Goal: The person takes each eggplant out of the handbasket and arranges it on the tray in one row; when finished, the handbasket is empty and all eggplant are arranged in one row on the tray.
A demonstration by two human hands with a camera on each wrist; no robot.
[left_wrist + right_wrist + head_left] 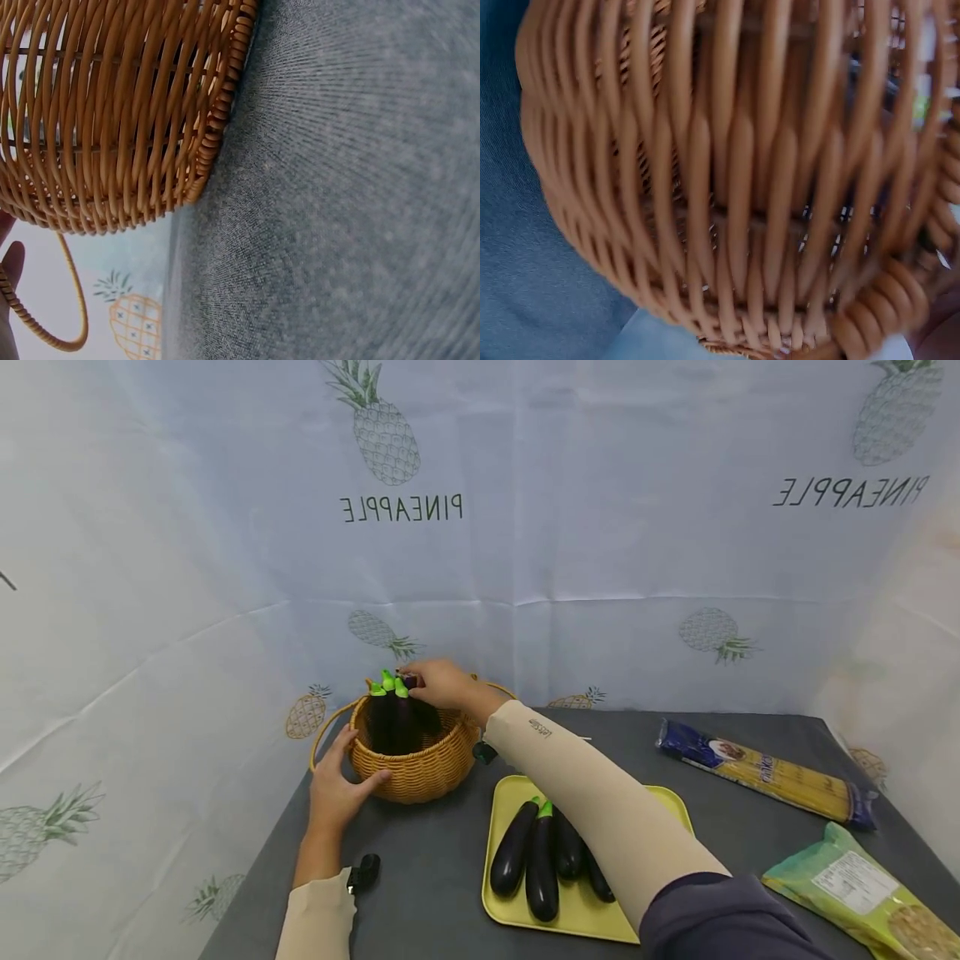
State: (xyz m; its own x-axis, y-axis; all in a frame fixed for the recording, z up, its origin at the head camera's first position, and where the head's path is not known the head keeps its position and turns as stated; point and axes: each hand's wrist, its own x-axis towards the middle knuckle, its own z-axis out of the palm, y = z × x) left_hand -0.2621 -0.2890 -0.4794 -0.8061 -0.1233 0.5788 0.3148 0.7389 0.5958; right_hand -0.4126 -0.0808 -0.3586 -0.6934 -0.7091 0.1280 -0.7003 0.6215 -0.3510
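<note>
A person's left hand (337, 787) rests spread, thumb apart from fingers, against a round, honey-brown wicker basket (420, 778) of glossy, green-capped, dark-purple eggplants (390, 727); inside its rim, the right hand (444, 683) grasps one eggplant (427, 718) near its top. Rightward, a rectangular yellow tray (585, 923) bears at least four others, left of a long blue-and-yellow plastic packet (765, 772) and a green plastic bag (855, 881).

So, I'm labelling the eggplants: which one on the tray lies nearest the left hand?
The leftmost eggplant on the yellow tray; the others there lie to its right, farther from the left hand.
</note>
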